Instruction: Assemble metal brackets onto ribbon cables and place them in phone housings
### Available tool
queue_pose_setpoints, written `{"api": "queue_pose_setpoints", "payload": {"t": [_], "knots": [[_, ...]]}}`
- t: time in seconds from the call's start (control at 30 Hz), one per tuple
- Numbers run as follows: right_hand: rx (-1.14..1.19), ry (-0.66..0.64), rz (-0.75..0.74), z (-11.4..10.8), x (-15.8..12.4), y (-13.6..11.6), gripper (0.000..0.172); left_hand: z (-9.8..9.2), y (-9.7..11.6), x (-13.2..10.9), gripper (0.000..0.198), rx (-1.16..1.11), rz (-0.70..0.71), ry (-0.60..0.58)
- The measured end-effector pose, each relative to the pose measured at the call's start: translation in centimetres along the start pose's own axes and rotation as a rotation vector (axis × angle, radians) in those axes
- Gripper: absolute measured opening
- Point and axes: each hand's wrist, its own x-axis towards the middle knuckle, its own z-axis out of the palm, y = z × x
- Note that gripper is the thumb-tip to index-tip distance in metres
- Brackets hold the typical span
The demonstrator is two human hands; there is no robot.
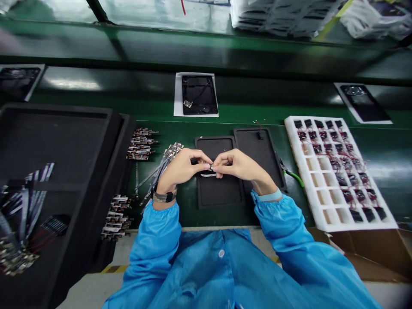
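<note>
My left hand [186,167] and my right hand [236,165] meet over a black tray [220,195], both closed in a pinch. Between the fingertips is a small circuit board [211,168], mostly covered by them. A pale ribbon strip [208,174] shows just below it. A bunch of small boards with ribbon cables [174,149] lies beside my left wrist. To the right of my hands, a second black tray [257,150] holds a small black part [260,135].
Green-handled pliers [293,175] lie right of the trays, near a white foam tray [322,223] of wired black parts. Stacked small boards [140,143] and a large black bin [74,171] stand left. Behind, a tablet-like panel [199,95] rests on white paper.
</note>
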Motion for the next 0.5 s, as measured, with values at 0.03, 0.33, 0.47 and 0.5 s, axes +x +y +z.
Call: {"api": "queue_pose_setpoints", "payload": {"t": [0.03, 0.33, 0.47, 0.5], "knots": [[0.008, 0.002, 0.007, 0.01, 0.01, 0.04, 0.024, 0.05, 0.11, 0.01, 0.011, 0.001, -0.008, 0.005], [0.017, -0.049, 0.067, -0.24, -0.03, -0.29, 0.029, 0.13, 0.78, 0.10, 0.011, -0.018, -0.059, -0.028], [0.036, -0.009, 0.062, -0.09, -0.04, -0.26, 0.029, 0.08, 0.51, 0.17, 0.012, -0.040, -0.068, -0.018], [0.042, 0.005, 0.058, -0.03, -0.05, -0.23, 0.029, 0.08, 0.46, 0.18, 0.012, -0.047, -0.075, -0.007]]}}
